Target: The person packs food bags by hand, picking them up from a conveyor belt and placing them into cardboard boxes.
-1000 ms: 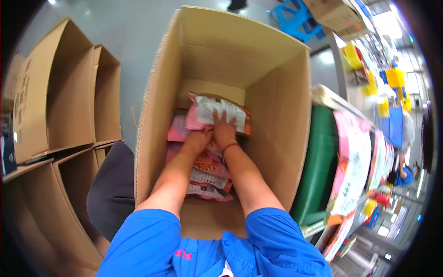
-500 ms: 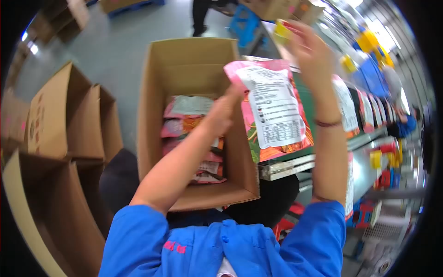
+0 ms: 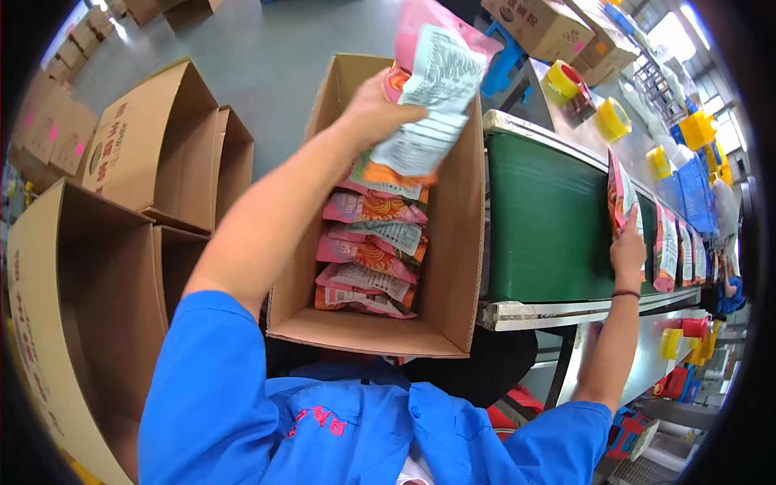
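My left hand (image 3: 377, 111) is closed round the left edge of a pink food pouch (image 3: 436, 89), thumb across its white printed label. This pouch hangs tilted over the open cardboard box (image 3: 449, 275). Inside the box, several similar pouches (image 3: 373, 257) lie overlapping in a row along its left side. Over at the right, my right hand (image 3: 627, 252) grips the near end of another pink pouch (image 3: 621, 190), which is tipped up on edge above the green conveyor belt (image 3: 550, 226).
More pouches (image 3: 666, 246) line the belt farther right. Yellow tape rolls (image 3: 613, 120) stand on the metal table behind it. Open cardboard boxes (image 3: 145, 145) crowd my left side. The belt's metal rail (image 3: 566, 311) runs close to the box's right wall.
My left hand has taken the pouch up and over the box. My right hand has come down and rightward from beside that pouch to another on the belt. The view has shifted.
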`<state>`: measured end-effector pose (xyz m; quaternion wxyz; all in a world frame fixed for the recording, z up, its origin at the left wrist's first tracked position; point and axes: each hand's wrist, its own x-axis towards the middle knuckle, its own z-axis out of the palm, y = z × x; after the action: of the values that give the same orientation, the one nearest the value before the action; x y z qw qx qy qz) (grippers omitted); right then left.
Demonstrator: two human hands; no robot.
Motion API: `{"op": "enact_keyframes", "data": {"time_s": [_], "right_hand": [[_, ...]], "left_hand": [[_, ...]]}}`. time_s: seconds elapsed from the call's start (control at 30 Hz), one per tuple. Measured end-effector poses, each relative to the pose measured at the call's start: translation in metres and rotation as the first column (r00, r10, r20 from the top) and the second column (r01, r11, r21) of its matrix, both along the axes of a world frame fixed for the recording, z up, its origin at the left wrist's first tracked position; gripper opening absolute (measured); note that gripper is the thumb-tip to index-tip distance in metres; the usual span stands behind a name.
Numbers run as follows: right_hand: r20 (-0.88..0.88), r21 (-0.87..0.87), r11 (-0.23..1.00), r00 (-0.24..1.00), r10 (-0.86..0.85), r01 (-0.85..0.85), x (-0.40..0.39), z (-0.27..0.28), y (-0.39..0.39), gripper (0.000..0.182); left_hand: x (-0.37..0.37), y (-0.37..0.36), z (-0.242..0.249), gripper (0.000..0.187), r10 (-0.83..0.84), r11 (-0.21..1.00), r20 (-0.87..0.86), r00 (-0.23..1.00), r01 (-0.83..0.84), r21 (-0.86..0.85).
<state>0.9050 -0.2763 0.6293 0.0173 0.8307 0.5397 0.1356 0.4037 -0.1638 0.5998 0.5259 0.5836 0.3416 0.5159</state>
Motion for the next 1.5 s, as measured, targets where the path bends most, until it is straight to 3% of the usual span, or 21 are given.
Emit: {"op": "enact_keyframes", "data": {"time_s": [0.03, 0.07, 0.2, 0.23, 0.3, 0.33, 0.47, 0.53, 0.6, 0.7, 0.87, 0.97, 1.07, 1.13, 1.17, 1.2, 1.23, 1.27, 1.3, 1.37, 1.5], "right_hand": [[0.056, -0.024, 0.999, 0.998, 0.023, -0.022, -0.005, 0.010, -0.001, 0.077], [0.114, -0.048, 0.998, 0.992, 0.053, -0.047, -0.010, 0.021, 0.001, 0.072], [-0.246, 0.107, 0.969, 0.938, 0.243, -0.223, -0.019, 0.069, -0.013, 0.062], [-0.368, 0.265, 0.893, 0.817, 0.443, -0.365, -0.014, 0.072, -0.017, 0.060], [-0.639, 0.246, 0.938, 0.687, 0.346, -0.243, -0.053, 0.103, -0.030, 0.056], [-0.558, 0.175, 0.979, 0.808, 0.190, -0.109, -0.072, 0.118, -0.035, 0.056], [-0.738, 0.452, 0.885, 0.510, 0.443, -0.114, -0.119, 0.125, -0.020, 0.066], [-0.810, 0.289, 0.940, 0.477, 0.341, -0.181, -0.125, 0.127, -0.002, 0.070], [-0.835, 0.200, 0.906, 0.418, 0.357, -0.374, -0.164, 0.108, 0.039, 0.067], [-0.848, 0.158, 0.903, 0.413, 0.331, -0.401, -0.306, 0.073, 0.102, 0.039], [-0.540, -0.095, 0.342, 0.337, 0.771, -0.935, -0.411, 0.020, 0.185, 0.053], [-0.163, -0.360, 0.461, 0.542, 0.825, -0.811, -0.415, -0.082, 0.228, 0.051], [0.043, -0.513, 0.475, 0.531, 0.846, -0.715, -0.406, -0.219, 0.240, 0.057], [-0.097, -0.584, 0.594, 0.774, 0.626, -0.553, -0.400, -0.290, 0.231, 0.069], [0.003, -0.408, 0.641, 0.701, 0.713, -0.650, -0.369, -0.359, 0.235, 0.082], [-0.107, -0.393, 0.643, 0.728, 0.678, -0.657, -0.376, -0.338, 0.231, 0.088], [-0.221, -0.450, 0.583, 0.717, 0.661, -0.676, -0.379, -0.314, 0.236, 0.087], [-0.383, -0.488, 0.486, 0.678, 0.627, -0.725, -0.388, -0.255, 0.229, 0.079], [-0.537, -0.522, 0.552, 0.753, 0.380, -0.651, -0.403, -0.220, 0.240, 0.063], [-0.356, -0.456, 0.479, 0.648, 0.673, -0.750, -0.416, -0.140, 0.246, 0.030], [-0.242, 0.029, 0.409, 0.390, 0.888, -0.912, -0.384, 0.087, 0.197, 0.038]], "left_hand": [[-0.018, 0.022, -0.019, 0.048, 0.308, 0.945, -0.545, 0.780, -0.188, 0.266], [-0.021, 0.027, -0.030, 0.048, 0.302, 0.948, -0.547, 0.781, -0.187, 0.256], [-0.023, 0.059, -0.095, 0.050, 0.067, 0.990, -0.996, 0.062, 0.120, 0.074], [-0.030, 0.078, -0.158, 0.049, 0.297, 0.908, -0.933, 0.202, 0.242, 0.342], [-0.016, 0.107, -0.211, 0.047, 0.330, 0.911, -0.928, 0.175, 0.200, 0.361], [-0.009, 0.117, -0.230, 0.046, 0.358, 0.911, -0.924, 0.134, 0.169, 0.377], [0.006, 0.151, -0.337, 0.045, 0.250, 0.965, -0.967, 0.055, 0.066, 0.254], [0.006, 0.153, -0.350, 0.042, 0.164, 0.986, -0.986, 0.034, 0.011, 0.165], [-0.001, 0.148, -0.334, 0.040, -0.254, 0.966, -0.967, 0.018, 0.045, -0.253], [-0.010, 0.146, -0.328, 0.035, -0.229, 0.971, -0.972, -0.052, 0.065, -0.232], [-0.023, 0.126, -0.319, 0.031, -0.132, 0.991, -0.991, -0.030, -0.012, -0.132], [-0.017, 0.119, -0.324, 0.029, -0.072, 0.997, -0.995, -0.067, -0.042, -0.069], [-0.029, 0.117, -0.294, 0.037, -0.373, 0.924, -0.919, 0.125, -0.041, -0.381], [-0.025, 0.102, -0.313, 0.046, -0.170, 0.984, -0.979, 0.110, -0.025, -0.174], [-0.022, 0.095, -0.331, 0.048, -0.066, 0.998, -0.994, 0.092, 0.005, -0.066], [-0.022, 0.086, -0.363, 0.054, 0.141, 0.989, -0.980, 0.142, -0.065, 0.133], [-0.024, 0.096, -0.372, 0.062, -0.205, 0.971, -0.943, 0.262, -0.070, -0.230], [-0.029, 0.082, -0.264, 0.068, -0.328, 0.902, -0.827, 0.456, -0.109, -0.418], [-0.028, 0.073, -0.347, 0.070, -0.030, 0.978, -0.887, 0.461, -0.168, -0.121], [-0.020, 0.049, -0.328, 0.071, 0.154, 0.974, -0.974, 0.164, -0.190, 0.122], [-0.002, 0.030, -0.239, 0.082, 0.109, 0.872, -0.921, 0.373, -0.480, -0.091]]}}
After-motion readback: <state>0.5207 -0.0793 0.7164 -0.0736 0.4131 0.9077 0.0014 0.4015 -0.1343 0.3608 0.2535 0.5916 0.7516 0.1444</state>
